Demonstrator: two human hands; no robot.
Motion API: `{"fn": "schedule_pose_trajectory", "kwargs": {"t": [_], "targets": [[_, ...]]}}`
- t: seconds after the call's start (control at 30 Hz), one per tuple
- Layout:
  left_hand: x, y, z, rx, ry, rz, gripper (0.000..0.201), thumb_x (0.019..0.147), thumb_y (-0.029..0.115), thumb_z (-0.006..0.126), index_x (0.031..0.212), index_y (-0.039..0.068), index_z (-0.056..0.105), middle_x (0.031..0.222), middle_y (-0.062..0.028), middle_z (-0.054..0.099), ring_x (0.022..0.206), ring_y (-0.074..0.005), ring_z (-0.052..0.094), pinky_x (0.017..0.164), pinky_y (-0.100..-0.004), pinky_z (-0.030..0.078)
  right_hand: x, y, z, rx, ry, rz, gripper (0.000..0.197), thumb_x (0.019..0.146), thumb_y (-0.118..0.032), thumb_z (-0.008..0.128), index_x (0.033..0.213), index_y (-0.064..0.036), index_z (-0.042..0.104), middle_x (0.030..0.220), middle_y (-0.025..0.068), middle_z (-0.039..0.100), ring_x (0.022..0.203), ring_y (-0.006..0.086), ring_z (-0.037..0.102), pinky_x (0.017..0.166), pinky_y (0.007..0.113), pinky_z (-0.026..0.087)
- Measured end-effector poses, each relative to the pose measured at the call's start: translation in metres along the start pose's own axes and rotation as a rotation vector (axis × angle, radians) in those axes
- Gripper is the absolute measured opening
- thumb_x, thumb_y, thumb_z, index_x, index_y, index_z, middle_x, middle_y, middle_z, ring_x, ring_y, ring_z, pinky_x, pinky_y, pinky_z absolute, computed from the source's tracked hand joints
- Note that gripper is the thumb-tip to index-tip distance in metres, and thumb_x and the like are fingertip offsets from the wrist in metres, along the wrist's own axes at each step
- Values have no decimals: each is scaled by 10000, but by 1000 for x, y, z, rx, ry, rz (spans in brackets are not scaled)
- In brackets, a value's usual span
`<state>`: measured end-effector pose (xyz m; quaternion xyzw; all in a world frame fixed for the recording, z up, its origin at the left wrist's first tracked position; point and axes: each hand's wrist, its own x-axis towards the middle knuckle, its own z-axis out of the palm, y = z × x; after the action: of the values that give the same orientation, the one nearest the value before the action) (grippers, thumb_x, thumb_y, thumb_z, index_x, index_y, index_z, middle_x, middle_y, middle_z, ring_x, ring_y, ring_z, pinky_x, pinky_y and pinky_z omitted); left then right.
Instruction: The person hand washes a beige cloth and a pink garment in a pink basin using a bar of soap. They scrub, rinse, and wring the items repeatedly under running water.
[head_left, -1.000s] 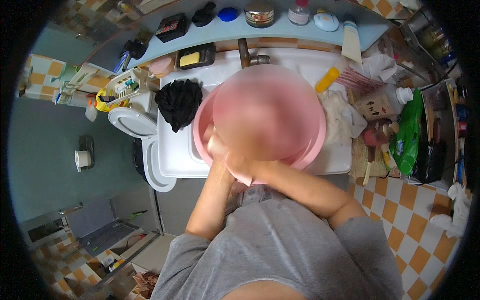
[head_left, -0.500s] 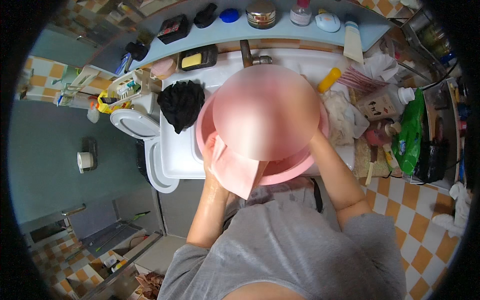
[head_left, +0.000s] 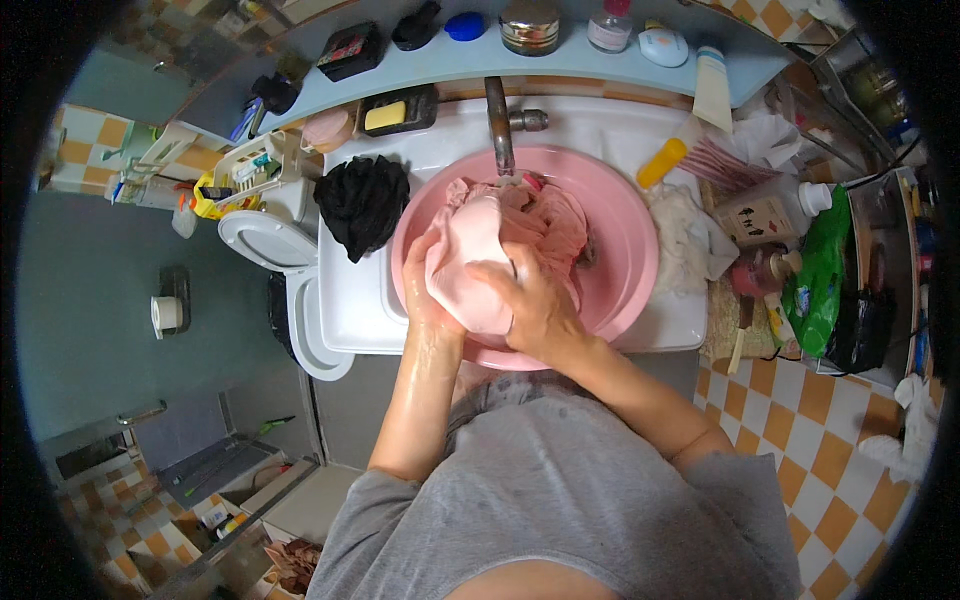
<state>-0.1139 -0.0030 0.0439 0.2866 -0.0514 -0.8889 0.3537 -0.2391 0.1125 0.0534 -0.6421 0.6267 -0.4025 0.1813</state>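
Observation:
A pink basin (head_left: 634, 255) sits in the white sink, with a wet pink garment (head_left: 548, 220) bunched inside it. I hold up a smooth, pale pink, rounded part of this garment over the basin's left front. My left hand (head_left: 432, 285) is wrapped round its left side, the forearm wet. From the right, my right hand (head_left: 540, 305) grips it with bent fingers, thumb and fingertips pressing on the pale fabric. Some of the fingers are hidden behind the cloth. The faucet (head_left: 501, 125) reaches over the basin's back rim, its spout end close to the garment.
Bunched black cloth (head_left: 362, 208) lies on the sink's left side, below a yellow soap bar (head_left: 385, 117) in a dark dish. On the right are white cloth (head_left: 682, 235), a yellow tube (head_left: 662, 162) and a bottle (head_left: 770, 208). A shelf (head_left: 570, 68) with jars runs along the back.
My right hand has come left and nearer, onto the pale part of the garment. The flap that hung over the basin's front rim is now gathered up between both hands.

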Motion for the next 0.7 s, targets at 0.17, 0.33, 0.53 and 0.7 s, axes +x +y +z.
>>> {"fn": "schedule_pose_trajectory", "kwargs": {"t": [0.17, 0.33, 0.53, 0.7], "targets": [[-8, 3, 33, 337, 94, 135, 464, 907, 313, 652, 1250, 6, 592, 1176, -131, 647, 1113, -257, 625, 1015, -401, 481, 19, -6, -24, 461, 124, 88, 437, 739, -132, 790, 1119, -13, 609, 1022, 177, 625, 985, 321, 643, 815, 401, 527], [14, -18, 36, -172, 163, 50, 502, 936, 424, 622, 1309, 92, 569, 1314, -189, 545, 1301, -352, 466, 1123, -471, 382, 30, -94, -20, 685, -231, -317, 506, 751, -129, 785, 1215, -30, 611, 1052, 164, 647, 955, 272, 658, 809, 399, 533], [22, -40, 23, -222, -428, -113, 767, 977, 663, 355, 1449, 65, 441, 1507, -233, 388, 1438, -378, 307, 1199, -537, 233, 52, -76, -1, 234, 81, -221, 306, 800, -198, 726, 1082, -134, 623, 842, 124, 613, 770, 293, 633, 683, 442, 496], [-16, -16, 6, 475, -476, -288, 636, 930, 490, 608, 1357, 26, 526, 1200, -170, 643, 990, -226, 669, 816, -355, 576, 70, -26, -80, 779, 430, 234, 306, 868, -280, 736, 1060, -63, 637, 983, 57, 649, 918, 158, 636, 813, 319, 521]]}}
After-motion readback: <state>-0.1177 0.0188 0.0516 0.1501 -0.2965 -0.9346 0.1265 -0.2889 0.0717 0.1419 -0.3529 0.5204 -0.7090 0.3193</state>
